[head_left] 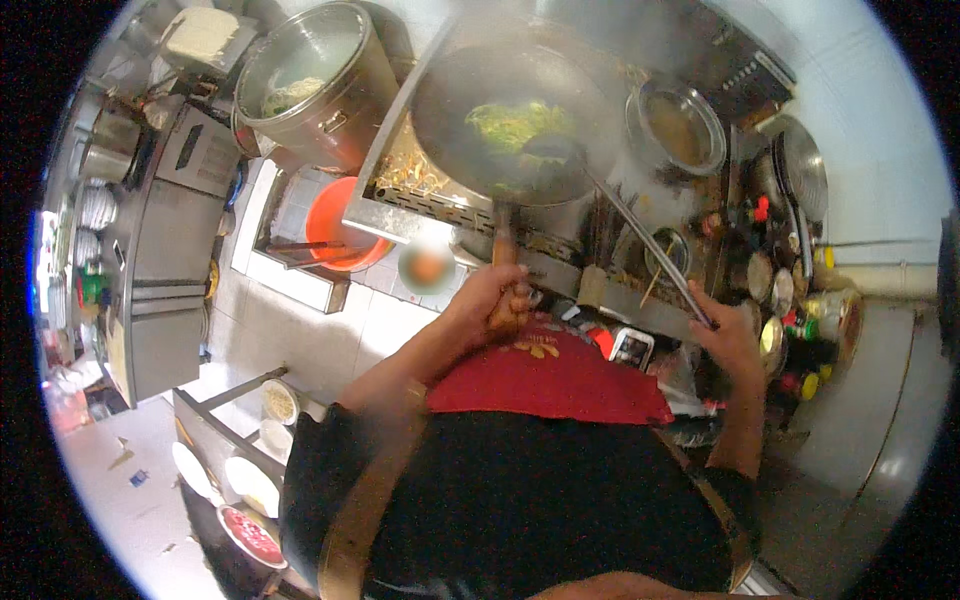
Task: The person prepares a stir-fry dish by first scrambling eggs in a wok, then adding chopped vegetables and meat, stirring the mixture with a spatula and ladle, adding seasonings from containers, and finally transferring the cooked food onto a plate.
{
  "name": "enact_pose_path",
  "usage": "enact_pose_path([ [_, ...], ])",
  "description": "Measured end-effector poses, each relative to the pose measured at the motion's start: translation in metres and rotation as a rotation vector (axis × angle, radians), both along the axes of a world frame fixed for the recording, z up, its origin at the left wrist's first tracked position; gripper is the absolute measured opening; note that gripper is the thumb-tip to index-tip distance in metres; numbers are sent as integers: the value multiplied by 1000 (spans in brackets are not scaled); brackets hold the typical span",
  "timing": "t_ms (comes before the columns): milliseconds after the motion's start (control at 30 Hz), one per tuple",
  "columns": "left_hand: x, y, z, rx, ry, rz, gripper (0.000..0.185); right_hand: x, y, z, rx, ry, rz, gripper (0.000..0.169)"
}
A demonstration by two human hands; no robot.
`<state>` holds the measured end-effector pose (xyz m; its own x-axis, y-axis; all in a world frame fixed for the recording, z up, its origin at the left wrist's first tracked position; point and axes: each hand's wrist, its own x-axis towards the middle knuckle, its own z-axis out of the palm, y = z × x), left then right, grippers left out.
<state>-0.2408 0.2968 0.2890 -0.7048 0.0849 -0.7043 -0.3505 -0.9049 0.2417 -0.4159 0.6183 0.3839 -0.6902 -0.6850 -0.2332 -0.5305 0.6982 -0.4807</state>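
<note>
A large wok point(450, 142) sits on the stove with green leafy vegetables point(517, 126) in it, and steam hangs over them. My left hand point(501, 304) grips the wok's wooden handle point(504, 251), close to the front of my red apron point(547, 382). In my right hand point(724, 330) is the long metal handle of a cooking ladle point(637, 225). The ladle's dark head point(551, 148) rests among the vegetables at the right side of the wok. Steam blurs part of the wok's far rim.
Right of the wok stands a metal pot of brownish liquid point(679, 131). A tall steel stockpot point(319, 124) is at the upper left, with an orange bucket point(330, 225) below it. Seasoning containers point(780, 292) crowd the right side. Bowls of food point(251, 532) stand at lower left.
</note>
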Motion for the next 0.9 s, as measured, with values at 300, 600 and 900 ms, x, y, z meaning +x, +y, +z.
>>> enact_pose_path([
  [300,2,-7,-74,-328,198,-51,16,-9,-70,-112,3,179,18,61],
  [600,27,-27,-67,-66,218,30,14,35,-51,-21,-69,-57,-138,59],
  [900,-32,-51,-129,-109,386,-103,13,20,-80,-107,-32,2,-113,64],
])
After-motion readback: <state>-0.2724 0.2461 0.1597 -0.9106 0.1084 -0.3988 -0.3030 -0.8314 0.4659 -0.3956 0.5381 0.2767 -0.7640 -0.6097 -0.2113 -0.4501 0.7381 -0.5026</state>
